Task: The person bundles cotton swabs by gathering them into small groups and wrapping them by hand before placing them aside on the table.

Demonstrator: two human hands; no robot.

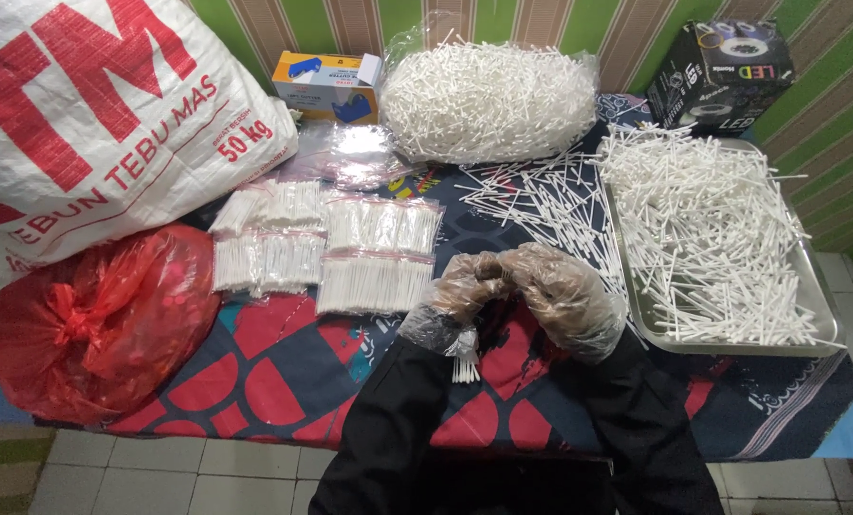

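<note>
Two gloved hands meet at lower centre of the frame: the left hand (462, 291) curls around a small bundle of swabs (464, 366), whose tips poke out below the palm, while the right hand (567, 298) closes against it, fingertips touching. At right, a metal tray (820, 303) holds loose swabs. Filled packets (331, 250) lie at centre left; a red bag (92, 319) sits at lower left, a white sack (102, 114) at upper left.

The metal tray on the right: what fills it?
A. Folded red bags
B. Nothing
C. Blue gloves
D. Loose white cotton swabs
D: the metal tray holds a loose heap of white cotton swabs, spread across it right of the gloved hands.
</note>
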